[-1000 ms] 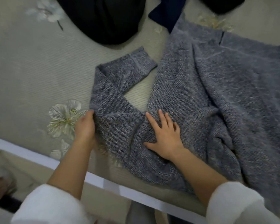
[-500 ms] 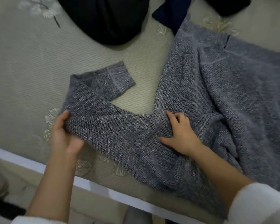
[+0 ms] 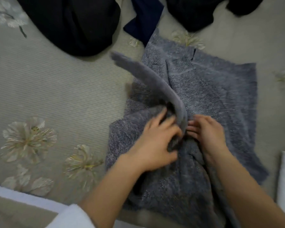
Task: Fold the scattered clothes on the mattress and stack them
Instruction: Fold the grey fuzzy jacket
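The mattress, pale with embroidered flowers, carries the whole job: a black garment and a navy piece lie at its far side, unfolded, with another black garment beside them. Nearer, the grey knit sweater lies spread flat in front of the person. A second ago its sleeve was stretched out to the left across the mattress; now it arcs up and over the sweater's body, blurred in mid-swing, its cuff in the air. The left hand has travelled in with it from the mattress edge and grips the sleeve's base, fingers curled around the cloth. The right hand has barely shifted and presses on the body just beside it, fingers bent but nothing pinched between them. This likely means the first sleeve fold is nearly laid; the other side, the halving and the stacking remain.
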### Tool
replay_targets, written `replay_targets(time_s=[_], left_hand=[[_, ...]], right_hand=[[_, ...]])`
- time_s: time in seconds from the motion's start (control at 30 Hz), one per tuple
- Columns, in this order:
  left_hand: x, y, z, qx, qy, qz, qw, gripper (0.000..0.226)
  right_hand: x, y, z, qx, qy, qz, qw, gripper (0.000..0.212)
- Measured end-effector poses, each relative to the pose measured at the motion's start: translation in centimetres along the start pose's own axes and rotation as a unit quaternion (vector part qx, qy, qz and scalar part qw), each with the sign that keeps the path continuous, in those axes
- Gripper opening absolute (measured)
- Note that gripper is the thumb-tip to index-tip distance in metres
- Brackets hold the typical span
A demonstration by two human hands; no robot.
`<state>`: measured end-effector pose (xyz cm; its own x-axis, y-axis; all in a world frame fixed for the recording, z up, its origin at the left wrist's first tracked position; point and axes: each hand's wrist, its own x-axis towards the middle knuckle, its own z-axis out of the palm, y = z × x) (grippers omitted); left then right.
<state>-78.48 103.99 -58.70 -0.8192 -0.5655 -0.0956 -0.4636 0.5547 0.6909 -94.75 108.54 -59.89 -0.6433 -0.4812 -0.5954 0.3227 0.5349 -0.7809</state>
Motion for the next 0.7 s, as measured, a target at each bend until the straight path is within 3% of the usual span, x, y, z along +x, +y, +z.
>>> replay_targets(time_s=[0.07,0.1,0.17,0.23,0.3,0.33,0.4,0.43,0.5,0.57,0.63,0.7], left_hand=[[-1.3,0.2,3.0,0.019,-0.133,-0.056,0.989,0.059],[-2.1,0.2,3.8,0.026,-0.144,-0.074,0.986,0.067],[-3.5,-0.3,4.5,0.049,-0.115,-0.111,0.986,0.077],[-4.6,-0.8,4.5,0.077,-0.066,-0.135,0.986,0.085],[-5.6,-1.4,4.3,0.106,-0.043,-0.162,0.98,0.092],[-5.9,-1.8,4.3,0.125,-0.034,-0.177,0.976,0.094],[-6.2,-2.3,3.9,0.15,-0.021,-0.196,0.969,0.095],[-6.1,-2.4,3.5,0.153,-0.024,-0.207,0.966,0.095],[-5.8,-2.2,2.8,0.131,-0.021,-0.224,0.966,0.092],[-5.7,-1.6,2.5,0.108,0.015,-0.222,0.969,0.09],[-5.3,-0.4,2.2,0.095,0.045,-0.202,0.974,0.091],[-5.0,0.6,2.9,0.093,0.072,-0.165,0.979,0.088]], right_hand=[[0.9,-0.3,-2.4,-0.084,0.086,-0.051,0.991,0.008],[1.2,-0.4,-3.0,-0.129,0.096,-0.073,0.984,0.005],[1.0,-0.8,-2.9,-0.227,0.037,-0.126,0.965,0.024],[0.6,-0.7,-1.3,-0.335,-0.035,-0.173,0.926,0.06],[0.8,-0.7,1.1,-0.376,-0.05,-0.161,0.911,0.091],[1.6,-0.9,2.1,-0.348,-0.037,-0.122,0.929,0.094],[3.2,-2.5,3.9,-0.17,0.002,0.015,0.985,0.076],[4.1,-3.3,4.4,-0.062,-0.013,0.092,0.994,0.061],[5.3,-6.0,4.6,0.065,-0.079,0.151,0.983,0.032],[5.7,-9.1,4.0,0.142,-0.152,0.108,0.972,0.011],[6.1,-11.8,2.3,0.241,-0.208,0.035,0.947,0.012],[6.9,-12.8,-0.2,0.296,-0.2,-0.014,0.934,0.016]])
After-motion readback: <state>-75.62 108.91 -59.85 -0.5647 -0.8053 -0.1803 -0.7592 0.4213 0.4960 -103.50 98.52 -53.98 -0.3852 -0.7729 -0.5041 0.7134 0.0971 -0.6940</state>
